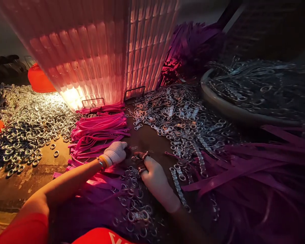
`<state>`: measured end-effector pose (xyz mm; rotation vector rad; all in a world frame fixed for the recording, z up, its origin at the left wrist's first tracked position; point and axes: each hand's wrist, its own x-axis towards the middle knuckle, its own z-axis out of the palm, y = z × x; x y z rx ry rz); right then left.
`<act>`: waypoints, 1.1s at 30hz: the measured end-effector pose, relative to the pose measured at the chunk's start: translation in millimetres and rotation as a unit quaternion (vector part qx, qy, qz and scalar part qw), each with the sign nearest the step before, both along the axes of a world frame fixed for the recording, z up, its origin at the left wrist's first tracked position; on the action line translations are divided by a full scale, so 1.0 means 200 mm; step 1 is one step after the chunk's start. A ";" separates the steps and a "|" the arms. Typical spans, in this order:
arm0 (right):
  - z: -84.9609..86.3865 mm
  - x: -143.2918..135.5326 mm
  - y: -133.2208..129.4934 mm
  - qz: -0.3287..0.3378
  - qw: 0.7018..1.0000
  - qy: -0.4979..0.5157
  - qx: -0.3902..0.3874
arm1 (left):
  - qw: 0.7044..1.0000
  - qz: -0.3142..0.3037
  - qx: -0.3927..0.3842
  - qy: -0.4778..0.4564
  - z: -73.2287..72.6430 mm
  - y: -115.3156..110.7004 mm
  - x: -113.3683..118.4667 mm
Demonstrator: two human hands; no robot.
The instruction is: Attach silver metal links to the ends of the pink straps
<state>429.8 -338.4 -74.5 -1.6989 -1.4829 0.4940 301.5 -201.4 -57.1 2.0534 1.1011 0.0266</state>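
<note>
My left hand [115, 153], in a white knit glove with a yellow cuff, is closed above the pink straps. Its fingertips are in shadow, so what they hold cannot be made out. Close by on the right, my right hand [156, 181] has a pale covering and dark wraps on its fingers. Those fingers are curled together, and anything in them is too dark to name. Beneath the hands lies a loose heap of metal rings [136, 211]. A stack of pink flat straps [99, 130] lies beyond my left forearm.
Left is a large pile of metal rings [27, 135] with orange containers [40, 79]. A ribbed translucent panel [104, 61] rises ahead. Linked metal pieces [183, 118], a heaped basin [226, 105] and purple straps [244, 166] lie right.
</note>
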 end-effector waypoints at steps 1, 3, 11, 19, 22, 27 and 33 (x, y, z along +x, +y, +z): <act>0.01 -0.01 0.01 0.008 1.000 -0.021 0.002 | 1.000 -0.004 -0.028 -0.002 0.02 -0.01 -0.05; 0.05 -0.04 0.02 0.030 0.997 -0.066 -0.009 | 0.990 0.010 -0.134 -0.039 0.07 -0.05 -0.15; 0.28 -0.24 0.02 0.085 0.946 -0.276 -0.147 | 0.935 0.088 -0.293 -0.182 0.21 -0.23 -0.43; 0.30 -0.27 -0.02 0.080 0.938 -0.281 -0.187 | 0.984 -0.080 -0.054 -0.148 0.19 -0.28 -0.45; 0.32 -0.26 -0.02 0.123 0.932 -0.262 -0.220 | 0.981 -0.020 -0.109 -0.157 0.15 -0.28 -0.47; 0.32 -0.23 0.01 0.135 0.914 -0.270 -0.271 | 0.987 -0.011 -0.057 -0.152 0.11 -0.29 -0.47; 0.28 -0.21 -0.02 0.200 0.900 -0.321 -0.217 | 0.988 -0.047 -0.089 -0.116 0.11 -0.29 -0.42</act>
